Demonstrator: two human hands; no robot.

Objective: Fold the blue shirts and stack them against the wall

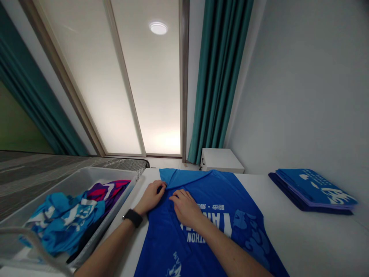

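A blue printed sleeveless shirt (pixel 207 194) lies spread on the white table, its white lettering upside down to me. One side is folded inward, and lighter blue cloth shows along the far edge. My left hand (pixel 152 195), with a black band on the wrist, pinches the shirt's left edge near the lighter part. Beside it, my right hand (pixel 186 209) rests on the shirt's front with its fingers stretched out and slightly bent. The forearm crosses the print and hides part of it.
At the left stands a translucent plastic bin (pixel 86 173) with crumpled blue and purple-red clothes (pixel 72 215). A stack of folded clothes (pixel 314 188) lies on the right of the white table (pixel 311 238). Beyond the table are a white cabinet (pixel 220 159) and teal curtains (pixel 220 77).
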